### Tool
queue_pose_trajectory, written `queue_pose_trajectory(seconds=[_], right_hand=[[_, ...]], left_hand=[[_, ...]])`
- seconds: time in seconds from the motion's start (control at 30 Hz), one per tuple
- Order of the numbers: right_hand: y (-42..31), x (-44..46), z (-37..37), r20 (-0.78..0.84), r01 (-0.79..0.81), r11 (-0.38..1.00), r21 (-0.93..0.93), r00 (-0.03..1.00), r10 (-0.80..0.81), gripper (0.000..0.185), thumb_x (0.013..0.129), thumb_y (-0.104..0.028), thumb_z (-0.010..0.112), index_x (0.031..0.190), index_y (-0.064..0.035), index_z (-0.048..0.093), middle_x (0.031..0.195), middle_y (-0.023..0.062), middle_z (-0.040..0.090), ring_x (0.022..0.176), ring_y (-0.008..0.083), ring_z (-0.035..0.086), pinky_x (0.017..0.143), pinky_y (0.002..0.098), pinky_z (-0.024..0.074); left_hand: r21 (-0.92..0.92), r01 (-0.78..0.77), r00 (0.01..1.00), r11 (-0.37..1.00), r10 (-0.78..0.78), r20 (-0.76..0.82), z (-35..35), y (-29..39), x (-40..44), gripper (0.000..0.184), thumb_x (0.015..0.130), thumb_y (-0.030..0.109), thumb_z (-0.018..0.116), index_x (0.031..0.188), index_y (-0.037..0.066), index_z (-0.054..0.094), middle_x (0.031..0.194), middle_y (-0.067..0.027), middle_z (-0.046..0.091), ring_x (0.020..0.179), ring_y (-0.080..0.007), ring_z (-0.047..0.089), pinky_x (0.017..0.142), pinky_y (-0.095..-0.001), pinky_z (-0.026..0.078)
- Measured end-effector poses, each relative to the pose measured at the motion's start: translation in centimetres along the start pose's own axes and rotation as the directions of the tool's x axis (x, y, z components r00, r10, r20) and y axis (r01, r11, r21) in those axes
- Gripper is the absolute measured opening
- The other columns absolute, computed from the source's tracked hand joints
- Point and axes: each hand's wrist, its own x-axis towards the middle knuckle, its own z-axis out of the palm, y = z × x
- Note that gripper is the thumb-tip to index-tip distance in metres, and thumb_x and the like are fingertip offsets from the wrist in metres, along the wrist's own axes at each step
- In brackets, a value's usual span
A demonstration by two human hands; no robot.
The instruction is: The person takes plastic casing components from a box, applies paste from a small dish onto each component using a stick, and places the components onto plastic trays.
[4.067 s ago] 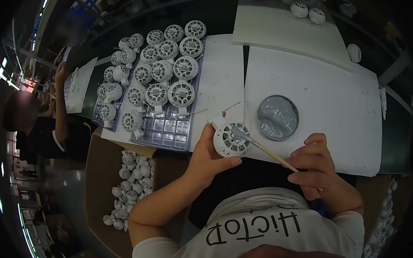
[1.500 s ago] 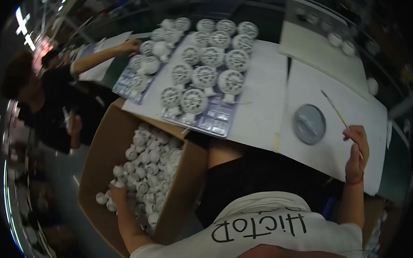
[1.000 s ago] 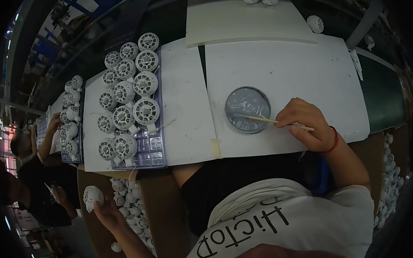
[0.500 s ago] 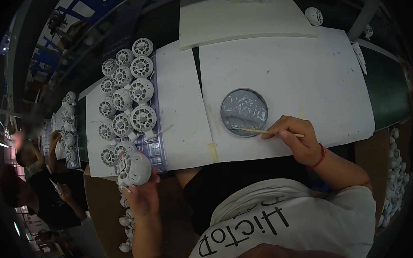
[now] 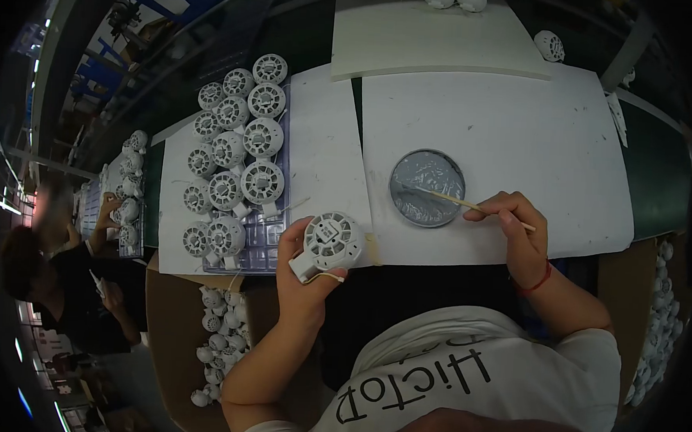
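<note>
My left hand point(image 5: 299, 280) is closed around a white round plastic housing point(image 5: 344, 251), whose vented, spoked face is turned up. A short neck and a thin pale cord show at its lower side. Between the fingers of my right hand point(image 5: 521, 233) is a thin wooden stick point(image 5: 483, 209). The far tip of that stick rests in grey paste point(image 5: 427, 208) inside a shallow round dish point(image 5: 464, 183), to the right of the held housing.
Rows of similar housings point(image 5: 264, 137) stand on a clear plastic tray point(image 5: 262, 252) at left. White sheets point(image 5: 514, 139) cover the bench; a pale board point(image 5: 441, 45) lies at the back. Boxes of housings point(image 5: 218, 342) flank me. A co-worker point(image 5: 76, 296) sits far left.
My left hand has brought the housing rightward from beside the tray, turning its vented face up. The stick's tip has moved from the paste's near edge further into it. The view has shifted slightly.
</note>
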Motion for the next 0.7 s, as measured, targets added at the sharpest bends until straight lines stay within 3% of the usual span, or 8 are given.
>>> queue_pose_trajectory(seconds=[0.03,0.1,0.13,0.2,0.3,0.43,0.6,0.7], right_hand=[[-0.3,0.2,0.0,0.021,0.003,1.0,0.009,1.0,-0.003,0.022,0.092,-0.009,0.039,0.098,0.0016,0.058,0.096,0.0157,0.066,0.088,0.0186,0.061,0.082,0.0297,0.044],[-1.5,0.7,0.1,0.166,0.38,0.869,-0.316,0.924,-0.344,0.018,0.085,-0.005,0.045,0.098,-0.0032,0.059,0.097,0.0119,0.066,0.088,0.0184,0.06,0.08,0.0322,0.0405],[-1.9,0.9,0.4,0.18,0.387,0.872,-0.3,0.921,-0.346,0.018,0.085,-0.005,0.045,0.098,-0.0032,0.059,0.097,0.0119,0.066,0.088,0.0184,0.06,0.08,0.0322,0.0405],[-2.7,1.0,0.8,0.47,0.673,0.609,-0.418,0.735,-0.489,0.022,0.077,-0.005,0.053,0.097,-0.0081,0.06,0.098,0.0079,0.065,0.087,0.0182,0.058,0.078,0.0352,0.0375],[-3.1,0.9,2.1,0.56,0.756,0.529,-0.386,0.648,-0.517,0.023,0.071,-0.007,0.058,0.094,-0.0111,0.061,0.1,0.0048,0.065,0.086,0.0173,0.056,0.078,0.0361,0.0365],[-3.0,1.1,2.8,0.584,0.765,0.527,-0.37,0.633,-0.509,0.02,0.072,-0.009,0.059,0.092,-0.0105,0.063,0.101,0.0035,0.065,0.085,0.0182,0.056,0.078,0.035,0.0361],[-3.1,1.2,2.8,0.538,0.631,0.739,-0.236,0.718,-0.442,0.019,0.074,-0.01,0.057,0.092,-0.0071,0.063,0.096,0.0067,0.066,0.085,0.0204,0.057,0.074,0.0352,0.0372],[-3.1,1.3,3.2,0.523,0.592,0.787,-0.174,0.732,-0.435,0.02,0.074,-0.009,0.056,0.092,-0.0061,0.062,0.093,0.0079,0.066,0.084,0.021,0.057,0.073,0.0353,0.0374]], left_hand=[[0.001,-0.01,1.0,1.0,0.01,-0.021,0.2,0.1,0.0,0.075,0.062,0.006,0.078,0.126,0.005,0.038,0.116,-0.0103,0.051,0.109,-0.0209,0.052,0.094,-0.0337,0.043],[0.173,0.009,1.0,0.985,-0.012,0.019,0.3,0.2,-0.2,0.075,0.062,0.002,0.077,0.126,0.005,0.038,0.114,-0.0103,0.053,0.108,-0.0196,0.053,0.092,-0.0333,0.043],[0.219,0.001,1.0,0.976,-0.007,0.027,0.5,0.4,-0.2,0.073,0.064,0.003,0.078,0.126,0.004,0.039,0.113,-0.0107,0.055,0.106,-0.0187,0.054,0.093,-0.0329,0.043],[0.237,-0.023,0.999,0.971,0.016,0.03,0.6,0.4,-0.3,0.073,0.064,0.003,0.078,0.125,0.004,0.039,0.113,-0.0109,0.055,0.106,-0.0188,0.054,0.093,-0.033,0.043],[0.266,-0.045,0.998,0.963,0.033,0.05,0.6,0.4,-0.3,0.072,0.065,0.005,0.079,0.125,0.003,0.039,0.113,-0.0113,0.055,0.106,-0.0187,0.054,0.093,-0.0331,0.043],[0.328,-0.102,0.994,0.939,0.082,0.076,0.3,0.1,-0.4,0.071,0.065,0.006,0.079,0.124,0.003,0.039,0.113,-0.0111,0.054,0.107,-0.0178,0.054,0.094,-0.0327,0.042],[0.329,-0.142,0.988,0.934,0.114,0.104,0.3,0.0,-0.4,0.071,0.065,0.005,0.079,0.123,0.002,0.039,0.114,-0.0111,0.053,0.107,-0.0177,0.054,0.094,-0.0326,0.042],[0.33,-0.157,0.987,0.931,0.135,0.087,0.4,-0.3,-0.5,0.068,0.064,0.004,0.077,0.12,0.002,0.041,0.111,-0.01,0.055,0.105,-0.0174,0.054,0.092,-0.0316,0.043]])
